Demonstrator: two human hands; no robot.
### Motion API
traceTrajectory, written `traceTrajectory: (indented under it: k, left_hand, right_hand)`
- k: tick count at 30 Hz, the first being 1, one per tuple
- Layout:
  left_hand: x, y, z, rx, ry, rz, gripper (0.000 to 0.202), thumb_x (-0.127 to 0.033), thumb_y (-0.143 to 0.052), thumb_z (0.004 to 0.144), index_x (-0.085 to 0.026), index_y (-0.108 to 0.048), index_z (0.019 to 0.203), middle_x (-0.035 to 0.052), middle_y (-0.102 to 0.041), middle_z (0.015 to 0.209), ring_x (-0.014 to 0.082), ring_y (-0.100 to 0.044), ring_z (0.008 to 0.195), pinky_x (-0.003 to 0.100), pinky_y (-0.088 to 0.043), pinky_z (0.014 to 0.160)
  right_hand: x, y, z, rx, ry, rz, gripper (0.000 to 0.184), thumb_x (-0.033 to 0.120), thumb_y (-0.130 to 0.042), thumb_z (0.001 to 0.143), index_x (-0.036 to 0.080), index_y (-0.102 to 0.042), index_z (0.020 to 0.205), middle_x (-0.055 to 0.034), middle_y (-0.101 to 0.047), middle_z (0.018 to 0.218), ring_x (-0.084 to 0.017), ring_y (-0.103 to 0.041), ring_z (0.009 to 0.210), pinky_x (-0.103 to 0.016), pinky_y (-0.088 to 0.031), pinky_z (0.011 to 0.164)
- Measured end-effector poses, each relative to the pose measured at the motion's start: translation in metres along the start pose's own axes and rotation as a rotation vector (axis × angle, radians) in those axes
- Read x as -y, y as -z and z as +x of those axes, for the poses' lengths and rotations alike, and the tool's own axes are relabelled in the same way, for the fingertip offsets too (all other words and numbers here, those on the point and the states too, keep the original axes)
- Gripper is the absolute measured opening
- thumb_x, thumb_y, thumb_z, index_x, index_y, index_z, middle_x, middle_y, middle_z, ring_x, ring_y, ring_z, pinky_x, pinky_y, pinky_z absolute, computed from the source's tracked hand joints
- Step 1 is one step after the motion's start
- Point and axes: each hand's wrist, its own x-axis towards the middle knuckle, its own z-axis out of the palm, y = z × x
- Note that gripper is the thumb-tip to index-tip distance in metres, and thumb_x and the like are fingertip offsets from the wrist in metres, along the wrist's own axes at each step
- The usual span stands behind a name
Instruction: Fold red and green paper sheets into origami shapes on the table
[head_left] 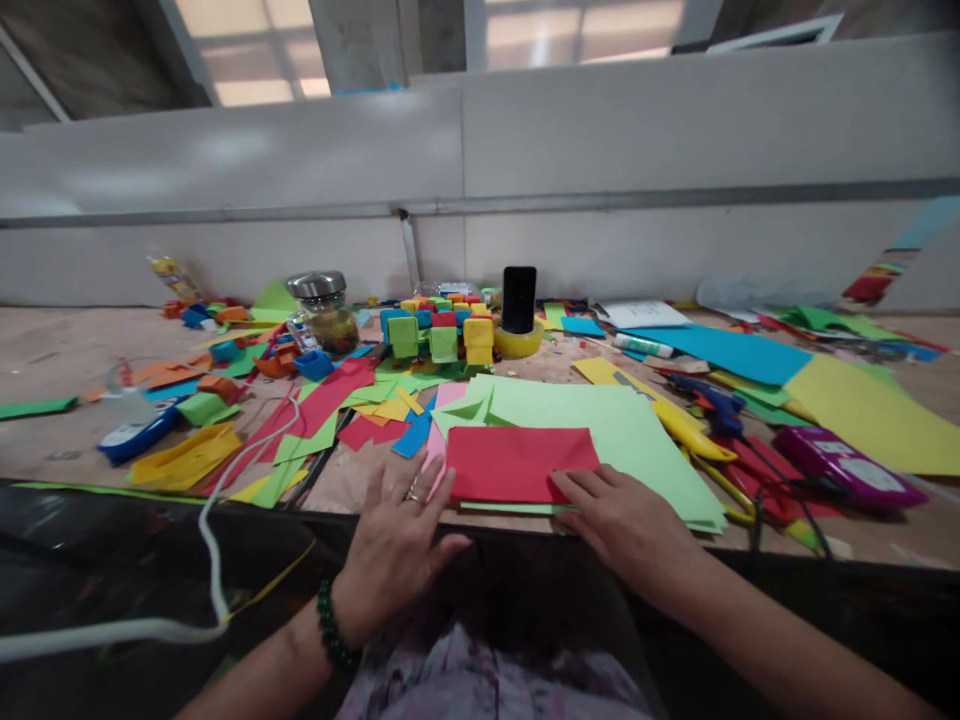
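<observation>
A red sheet of paper [517, 462] lies near the table's front edge, on top of light green sheets [637, 440]. My right hand [626, 515] rests its fingers flat on the red sheet's lower right corner. My left hand [397, 535], with a ring and a green bead bracelet, is at the table edge by the red sheet's left side. Its fingers are stretched out and apart, holding nothing. A pink paper strip [441, 425] shows beyond the left fingertips.
Small coloured paper blocks [442, 340] stand in the middle, beside a phone [519, 300] propped on a tape roll [519, 342]. A glass jar [326, 315] stands left. A glue gun [709, 402] and purple power box [847, 468] lie right. A white cable [214, 540] hangs over the edge.
</observation>
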Motion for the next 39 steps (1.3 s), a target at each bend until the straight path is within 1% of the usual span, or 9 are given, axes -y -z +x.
traceTrajectory:
  k: [4,9,17,21,23,27,29,33,39]
  left_hand:
    - [-0.019,-0.009,0.02,0.094,-0.132,-0.102,0.08,-0.074,-0.032,0.086,-0.02,-0.041,0.144,0.0105,-0.046,0.146,0.0289,-0.04,0.135,0.05,-0.003,0.116]
    - [-0.03,-0.016,0.025,0.223,-0.073,-0.181,0.08,-0.076,-0.03,0.084,-0.024,-0.041,0.144,0.0083,-0.048,0.145,0.0283,-0.043,0.131,0.052,-0.012,0.114]
    - [0.006,-0.008,-0.009,0.154,-0.015,-0.055,0.071,-0.069,-0.041,0.087,-0.025,-0.043,0.143,0.0078,-0.049,0.144,0.0306,-0.044,0.13,0.051,-0.016,0.111]
    - [0.01,-0.009,-0.008,0.112,-0.026,-0.079,0.064,-0.066,-0.044,0.088,-0.024,-0.051,0.137,0.0079,-0.055,0.139,0.0312,-0.048,0.126,0.054,-0.019,0.11]
    - [0.005,-0.012,-0.002,0.044,0.015,-0.132,0.054,-0.061,-0.045,0.09,-0.024,-0.061,0.125,0.007,-0.063,0.13,0.0293,-0.054,0.119,0.054,-0.021,0.111]
    - [-0.002,-0.02,0.011,-0.103,0.08,-0.241,0.036,-0.052,-0.05,0.091,-0.025,-0.069,0.107,0.0057,-0.071,0.112,0.026,-0.06,0.109,0.054,-0.025,0.111]
    - [-0.003,-0.021,0.013,-0.136,0.104,-0.283,0.029,-0.048,-0.054,0.09,-0.026,-0.07,0.102,0.005,-0.071,0.109,0.0256,-0.061,0.106,0.055,-0.026,0.111]
    - [-0.002,-0.018,0.016,-0.1,0.152,-0.324,0.018,-0.038,-0.061,0.087,-0.028,-0.069,0.099,0.0038,-0.07,0.11,0.0263,-0.062,0.105,0.059,-0.031,0.106]
    - [-0.008,-0.011,0.023,-0.061,0.162,-0.289,0.011,-0.029,-0.061,0.086,-0.025,-0.07,0.091,0.0044,-0.071,0.102,0.0262,-0.062,0.101,0.06,-0.034,0.103]
  right_hand:
    - [0.004,0.008,0.006,0.064,-0.039,-0.015,0.021,0.025,-0.062,0.088,0.016,-0.068,0.106,-0.0115,-0.07,0.105,-0.027,-0.063,0.091,-0.04,-0.05,0.078]
    - [0.012,0.001,0.004,-0.008,0.093,0.079,0.032,0.023,-0.058,0.091,0.016,-0.063,0.122,-0.0115,-0.066,0.124,-0.027,-0.063,0.105,-0.043,-0.05,0.088]
    - [-0.005,-0.016,-0.025,-0.144,0.055,0.195,0.033,0.032,-0.061,0.09,0.02,-0.065,0.121,-0.0112,-0.064,0.128,-0.026,-0.061,0.114,-0.044,-0.052,0.09]
    - [-0.016,-0.009,-0.011,-0.163,-0.039,0.29,0.024,0.033,-0.056,0.092,0.022,-0.071,0.108,-0.0093,-0.07,0.116,-0.023,-0.063,0.105,-0.04,-0.052,0.088]
    - [-0.024,-0.005,0.01,-0.142,-0.104,0.296,0.026,0.036,-0.056,0.092,0.022,-0.071,0.108,-0.0106,-0.068,0.118,-0.024,-0.061,0.107,-0.041,-0.049,0.092]
    - [-0.046,0.001,0.055,0.051,-0.245,0.345,0.057,0.049,-0.07,0.076,0.015,-0.064,0.121,-0.0162,-0.067,0.115,-0.031,-0.058,0.108,-0.043,-0.046,0.089]
    - [-0.055,0.002,0.068,0.122,-0.288,0.413,0.048,0.045,-0.074,0.07,0.016,-0.069,0.108,-0.0107,-0.07,0.098,-0.027,-0.063,0.093,-0.035,-0.047,0.076]
    - [-0.06,0.004,0.071,0.117,-0.286,0.496,0.017,0.031,-0.064,0.078,0.021,-0.07,0.09,-0.0011,-0.069,0.077,-0.017,-0.063,0.073,-0.025,-0.041,0.061]
    - [-0.057,0.004,0.059,0.154,-0.329,0.56,0.051,0.043,-0.077,0.063,0.018,-0.067,0.107,-0.0057,-0.071,0.089,-0.022,-0.064,0.076,-0.027,-0.042,0.06]
